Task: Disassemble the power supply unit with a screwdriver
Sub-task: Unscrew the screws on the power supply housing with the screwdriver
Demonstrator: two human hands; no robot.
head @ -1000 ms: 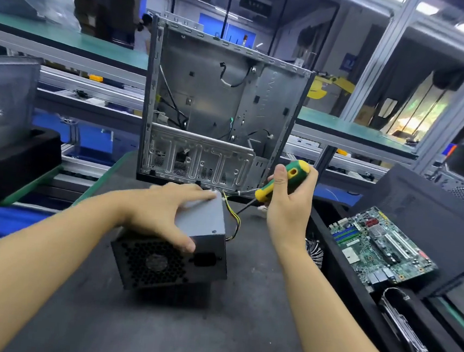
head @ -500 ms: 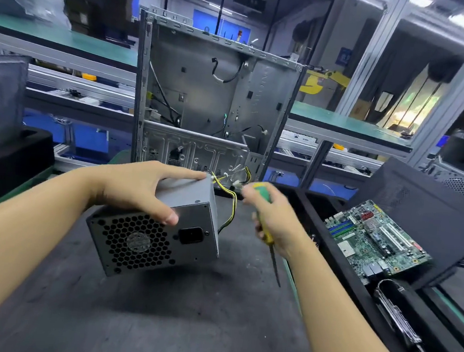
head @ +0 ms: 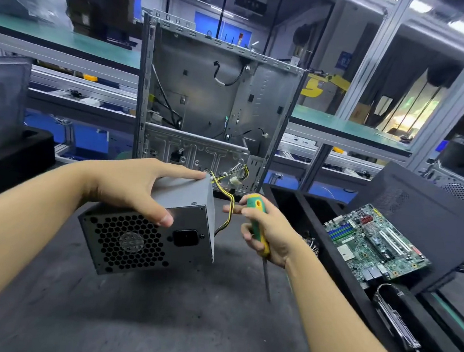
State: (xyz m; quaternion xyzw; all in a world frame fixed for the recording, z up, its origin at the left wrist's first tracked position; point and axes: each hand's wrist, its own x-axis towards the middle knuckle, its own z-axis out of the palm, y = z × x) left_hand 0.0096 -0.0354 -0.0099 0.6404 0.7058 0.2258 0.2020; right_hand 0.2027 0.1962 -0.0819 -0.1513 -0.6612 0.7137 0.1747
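Note:
A grey power supply unit point(head: 187, 222) with a honeycomb fan grille and a black socket hangs tilted above the dark mat, fan face toward me. My left hand point(head: 137, 187) grips it from the top, thumb on the fan face. Yellow and black cables point(head: 227, 195) trail from its back toward the case. My right hand point(head: 265, 229) holds a green and yellow screwdriver point(head: 257, 228) to the right of the unit, its shaft pointing down.
An open metal computer case point(head: 217, 101) stands upright behind the unit. A black foam tray point(head: 306, 210) at the right holds a green motherboard point(head: 373, 244) and a drive. Another black tray point(head: 8, 150) sits at the left. The dark mat point(head: 157, 309) spreads below.
My left hand has lifted the power supply off the mat and tilted it toward me. My right hand flipped the screwdriver from tip-forward to shaft-down.

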